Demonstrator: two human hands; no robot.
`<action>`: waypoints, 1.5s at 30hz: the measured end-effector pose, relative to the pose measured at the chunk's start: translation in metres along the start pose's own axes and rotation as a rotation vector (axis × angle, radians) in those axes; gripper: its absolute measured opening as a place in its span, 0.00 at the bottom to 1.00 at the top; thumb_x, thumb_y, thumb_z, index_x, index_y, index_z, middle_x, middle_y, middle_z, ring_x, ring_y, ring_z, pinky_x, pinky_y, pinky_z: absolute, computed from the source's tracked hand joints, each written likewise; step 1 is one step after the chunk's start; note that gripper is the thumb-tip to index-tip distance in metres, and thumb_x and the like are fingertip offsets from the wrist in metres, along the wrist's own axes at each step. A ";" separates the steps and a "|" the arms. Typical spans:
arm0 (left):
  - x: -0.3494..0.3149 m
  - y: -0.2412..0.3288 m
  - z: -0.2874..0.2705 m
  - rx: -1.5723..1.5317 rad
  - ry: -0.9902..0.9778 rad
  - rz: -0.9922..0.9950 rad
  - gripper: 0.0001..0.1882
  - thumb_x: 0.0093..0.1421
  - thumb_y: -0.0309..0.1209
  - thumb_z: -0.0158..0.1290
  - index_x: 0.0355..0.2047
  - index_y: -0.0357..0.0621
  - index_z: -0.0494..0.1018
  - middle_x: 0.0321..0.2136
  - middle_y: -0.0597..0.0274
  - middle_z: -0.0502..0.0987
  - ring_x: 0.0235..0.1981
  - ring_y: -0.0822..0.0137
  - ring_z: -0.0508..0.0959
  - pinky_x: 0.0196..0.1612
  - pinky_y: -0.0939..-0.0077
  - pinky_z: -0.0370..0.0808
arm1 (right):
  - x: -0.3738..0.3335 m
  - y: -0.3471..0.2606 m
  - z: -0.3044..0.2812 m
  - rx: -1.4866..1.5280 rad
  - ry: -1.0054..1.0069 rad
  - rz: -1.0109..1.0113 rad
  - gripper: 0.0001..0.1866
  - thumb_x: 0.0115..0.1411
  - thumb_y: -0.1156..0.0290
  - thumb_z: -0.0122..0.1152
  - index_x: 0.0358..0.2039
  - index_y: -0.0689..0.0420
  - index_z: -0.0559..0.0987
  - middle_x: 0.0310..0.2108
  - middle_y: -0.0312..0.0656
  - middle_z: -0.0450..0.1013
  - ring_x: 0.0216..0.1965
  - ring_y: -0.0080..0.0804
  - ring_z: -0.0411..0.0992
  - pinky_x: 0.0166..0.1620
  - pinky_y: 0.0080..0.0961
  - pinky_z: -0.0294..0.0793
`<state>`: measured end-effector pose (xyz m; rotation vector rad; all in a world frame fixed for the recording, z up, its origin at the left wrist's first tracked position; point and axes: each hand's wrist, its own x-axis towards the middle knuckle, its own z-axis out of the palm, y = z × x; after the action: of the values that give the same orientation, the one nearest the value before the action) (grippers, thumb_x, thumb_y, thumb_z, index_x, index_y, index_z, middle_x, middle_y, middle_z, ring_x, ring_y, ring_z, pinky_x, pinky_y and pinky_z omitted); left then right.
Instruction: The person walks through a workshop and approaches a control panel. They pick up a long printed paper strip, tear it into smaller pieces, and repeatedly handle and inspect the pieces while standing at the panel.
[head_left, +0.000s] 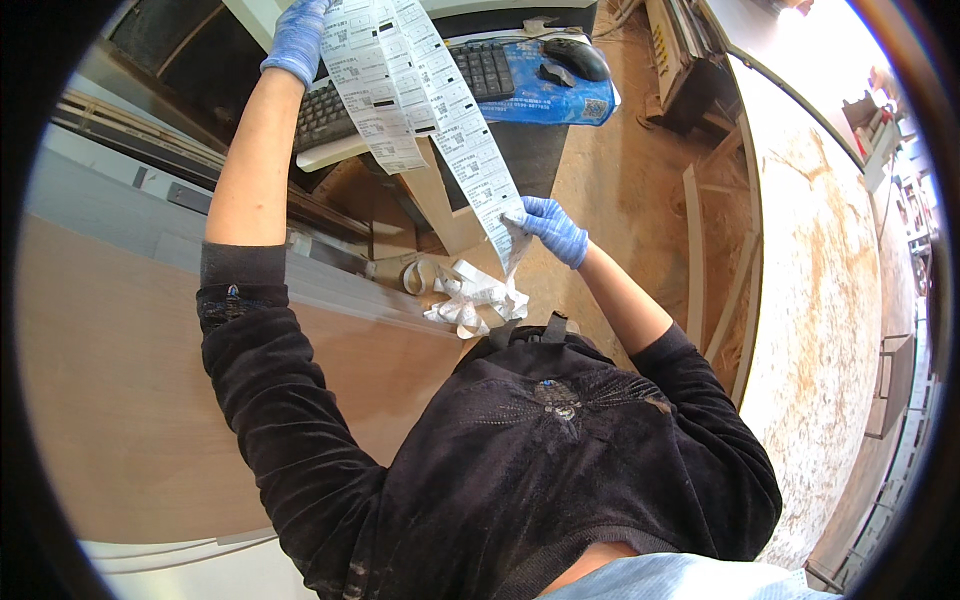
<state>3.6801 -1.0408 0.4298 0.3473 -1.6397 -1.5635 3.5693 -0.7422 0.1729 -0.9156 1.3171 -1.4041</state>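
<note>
The right hand pinches the long paper strip, which slants down past the keyboard; the left hand is by the top paper, but I cannot tell its grip

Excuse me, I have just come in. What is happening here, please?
Someone is handling long printed label strips. The blue-gloved right hand pinches one low down; the left hand, also gloved, is beside them higher up, its fingertips partly out of view. The strips hang partly over the keyboard. A loose white tangle shows below.
</note>
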 end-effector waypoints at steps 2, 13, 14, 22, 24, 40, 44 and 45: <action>0.000 -0.001 0.001 0.001 0.003 -0.005 0.15 0.53 0.35 0.52 0.39 0.40 0.73 0.32 0.62 0.76 0.32 0.69 0.76 0.37 0.75 0.73 | -0.002 0.003 0.000 0.015 0.007 -0.004 0.16 0.54 0.65 0.60 0.39 0.62 0.76 0.34 0.34 0.74 0.36 0.17 0.69 0.43 0.17 0.68; 0.003 0.009 0.002 0.111 0.039 0.114 0.15 0.52 0.36 0.53 0.37 0.41 0.74 0.31 0.64 0.76 0.33 0.70 0.75 0.38 0.75 0.71 | -0.013 0.015 -0.007 -0.062 -0.003 0.006 0.15 0.53 0.67 0.60 0.39 0.61 0.76 0.33 0.33 0.74 0.36 0.19 0.68 0.44 0.19 0.67; 0.004 0.008 0.001 0.114 0.045 0.114 0.15 0.52 0.36 0.53 0.37 0.41 0.74 0.32 0.64 0.76 0.34 0.70 0.75 0.39 0.75 0.71 | -0.015 0.013 -0.007 -0.073 -0.003 0.014 0.15 0.53 0.66 0.59 0.39 0.62 0.76 0.34 0.34 0.74 0.37 0.20 0.69 0.45 0.20 0.67; 0.015 0.001 -0.012 0.206 0.099 0.184 0.16 0.53 0.36 0.54 0.40 0.40 0.74 0.35 0.63 0.76 0.36 0.70 0.74 0.42 0.76 0.70 | -0.017 0.029 -0.013 -0.043 0.008 0.005 0.15 0.53 0.67 0.59 0.39 0.62 0.76 0.34 0.35 0.74 0.36 0.20 0.69 0.44 0.20 0.68; 0.015 0.000 -0.016 0.188 0.120 0.163 0.16 0.53 0.35 0.54 0.40 0.40 0.73 0.35 0.63 0.76 0.37 0.70 0.74 0.42 0.76 0.70 | -0.018 0.029 -0.012 0.001 0.012 0.024 0.14 0.53 0.68 0.59 0.38 0.63 0.76 0.33 0.34 0.74 0.36 0.19 0.69 0.44 0.19 0.68; 0.018 -0.001 -0.015 0.223 0.096 0.143 0.16 0.53 0.36 0.54 0.40 0.40 0.74 0.34 0.63 0.76 0.36 0.70 0.74 0.41 0.76 0.70 | -0.021 0.026 -0.012 0.011 0.041 0.036 0.13 0.53 0.67 0.60 0.37 0.62 0.76 0.31 0.34 0.74 0.34 0.19 0.69 0.41 0.19 0.69; 0.018 -0.004 -0.015 0.175 0.144 0.105 0.15 0.53 0.35 0.54 0.38 0.41 0.74 0.32 0.63 0.77 0.34 0.69 0.75 0.38 0.75 0.71 | -0.020 0.025 -0.012 -0.004 0.053 0.048 0.13 0.53 0.67 0.60 0.36 0.62 0.77 0.31 0.34 0.74 0.34 0.19 0.70 0.41 0.19 0.69; 0.015 -0.003 -0.012 0.163 0.142 0.106 0.15 0.53 0.35 0.54 0.38 0.41 0.74 0.32 0.63 0.77 0.34 0.69 0.75 0.38 0.75 0.71 | -0.019 0.024 -0.012 -0.015 0.061 0.056 0.13 0.53 0.67 0.60 0.36 0.62 0.77 0.31 0.34 0.74 0.34 0.20 0.70 0.41 0.19 0.69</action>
<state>3.6781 -1.0598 0.4316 0.4391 -1.6508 -1.3010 3.5661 -0.7190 0.1490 -0.8452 1.3899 -1.3897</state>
